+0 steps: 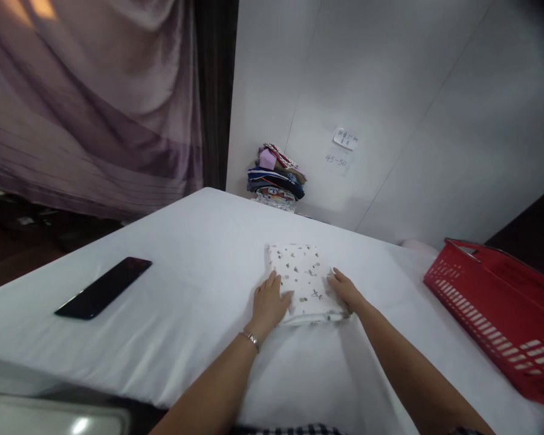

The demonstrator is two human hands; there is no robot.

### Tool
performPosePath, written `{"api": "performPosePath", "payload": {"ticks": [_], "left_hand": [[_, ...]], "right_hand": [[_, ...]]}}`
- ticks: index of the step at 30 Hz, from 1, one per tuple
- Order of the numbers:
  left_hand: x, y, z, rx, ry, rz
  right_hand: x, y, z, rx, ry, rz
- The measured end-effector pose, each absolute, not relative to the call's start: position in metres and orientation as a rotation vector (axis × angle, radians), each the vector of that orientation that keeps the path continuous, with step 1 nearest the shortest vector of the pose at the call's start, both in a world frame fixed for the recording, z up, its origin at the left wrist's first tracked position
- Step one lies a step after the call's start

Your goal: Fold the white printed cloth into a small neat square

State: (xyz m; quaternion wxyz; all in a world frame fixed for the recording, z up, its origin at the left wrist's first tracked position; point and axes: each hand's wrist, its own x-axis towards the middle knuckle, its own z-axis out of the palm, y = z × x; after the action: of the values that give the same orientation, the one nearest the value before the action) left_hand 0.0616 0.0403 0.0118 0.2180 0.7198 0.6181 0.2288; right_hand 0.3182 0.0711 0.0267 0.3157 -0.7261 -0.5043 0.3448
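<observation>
A folded white cloth [301,272] with small dark and greenish prints lies flat on the white-covered table, its front edge showing layered folds. Against its left edge rests my left hand [269,302], fingers stretched out and the thumb over the print; a silver bracelet is on that wrist. On the opposite side, my right hand [346,290] touches the right edge of the cloth, with its fingers extended and partly over the fabric. The fingertips lie on the cloth rather than wrapping round it.
A black phone-like slab [104,289] lies on the table [185,241] at left. A red plastic basket [494,302] stands at right. Behind the far edge is a stack of folded clothes [276,175] by the wall. A purple curtain [95,109] hangs at left.
</observation>
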Motion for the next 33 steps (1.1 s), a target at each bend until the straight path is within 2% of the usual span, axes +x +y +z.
{"api": "performPosePath", "payload": {"ticks": [6, 12, 18, 23, 33], "left_hand": [[0.056, 0.048, 0.018, 1.615, 1.672, 0.85], [0.047, 0.059, 0.016, 1.372, 1.617, 0.782], [0.045, 0.062, 0.009, 1.242, 1.51, 0.724], [0.049, 0.057, 0.01, 1.221, 1.43, 0.788], [0.056, 0.048, 0.012, 1.079, 1.244, 0.879]], "right_hand": [[0.334, 0.059, 0.027, -1.946, -1.193, 1.063], [0.335, 0.063, 0.036, -1.929, -1.151, 1.213], [0.333, 0.054, 0.041, -1.679, -1.107, 1.611], [0.336, 0.038, 0.041, -1.743, -1.162, 1.496], [0.341, 0.014, 0.03, -1.47, -0.862, 1.652]]}}
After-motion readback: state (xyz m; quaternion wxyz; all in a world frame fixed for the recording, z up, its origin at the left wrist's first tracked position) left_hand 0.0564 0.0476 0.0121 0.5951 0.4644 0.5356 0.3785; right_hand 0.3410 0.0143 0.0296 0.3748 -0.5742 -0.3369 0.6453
